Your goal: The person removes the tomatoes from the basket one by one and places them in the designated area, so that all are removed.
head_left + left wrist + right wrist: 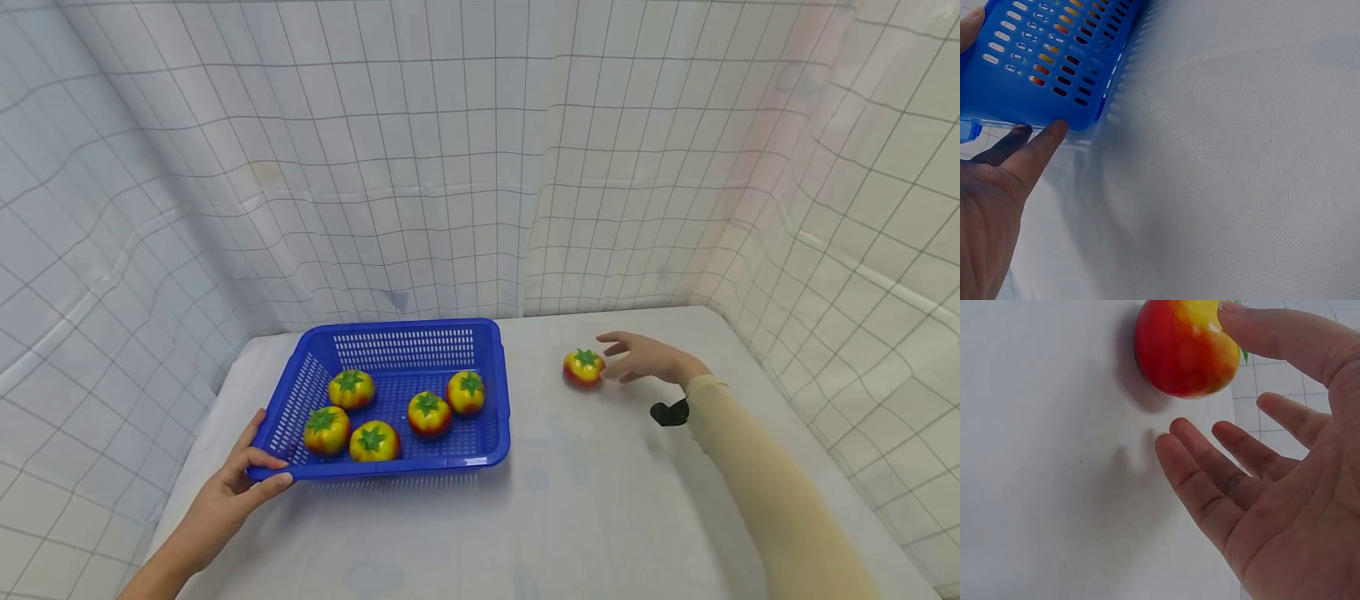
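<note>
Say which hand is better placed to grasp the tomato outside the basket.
Probably the right hand: it is beside that tomato, while the left hand holds the basket at its near-left corner.

**Cropped and Covered**

The left wrist view crops the blue basket and left hand, fruits inside showing only as slivers through slots. The right wrist view cuts into the loose fruit and right hand. In the head view, the dark object by the cropped sleeve is too small to identify.

Basket on table, five fruits inside; sixth fruit to right, between basket and right hand.
</note>
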Demonstrator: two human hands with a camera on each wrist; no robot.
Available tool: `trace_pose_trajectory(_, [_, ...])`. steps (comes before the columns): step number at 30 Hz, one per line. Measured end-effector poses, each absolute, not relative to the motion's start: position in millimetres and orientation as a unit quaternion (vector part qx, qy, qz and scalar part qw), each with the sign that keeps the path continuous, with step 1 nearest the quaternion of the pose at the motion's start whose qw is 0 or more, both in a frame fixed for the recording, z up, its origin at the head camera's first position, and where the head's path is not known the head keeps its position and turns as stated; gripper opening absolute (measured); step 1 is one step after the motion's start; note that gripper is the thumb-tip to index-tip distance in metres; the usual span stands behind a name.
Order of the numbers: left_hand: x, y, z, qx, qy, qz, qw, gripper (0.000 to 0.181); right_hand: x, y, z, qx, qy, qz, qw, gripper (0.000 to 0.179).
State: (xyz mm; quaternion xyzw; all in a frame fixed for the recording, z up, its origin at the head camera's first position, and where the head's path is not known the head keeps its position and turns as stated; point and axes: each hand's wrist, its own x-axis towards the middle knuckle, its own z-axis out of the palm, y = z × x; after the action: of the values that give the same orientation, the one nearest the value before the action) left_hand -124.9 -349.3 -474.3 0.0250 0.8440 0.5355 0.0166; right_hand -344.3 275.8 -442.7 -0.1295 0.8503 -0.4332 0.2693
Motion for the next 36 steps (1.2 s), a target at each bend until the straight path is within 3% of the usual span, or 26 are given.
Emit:
trace_pose_trajectory(12, [-123.8,-351.0,-471.6,0.025,0.846,0.533,0.021,0.029,-342.9,283.8,-407.7,-0.149,0.864,-0.436,0.203,0.079])
trace_pose_trajectory(19, [-123.9,-350.0,-471.7,0.027,0.844,0.535,0.023,0.028,-342.5,264.3,-385.9,-0.178,0.862,-0.441,0.176,0.077])
trace_pose_trajectory(36, [-123.1,-351.3,-472.0,0.028,0.837,0.546,0.023,0.026,-331.7,168.2,-359.9,-0.274,0.838,-0.42,0.214,0.079])
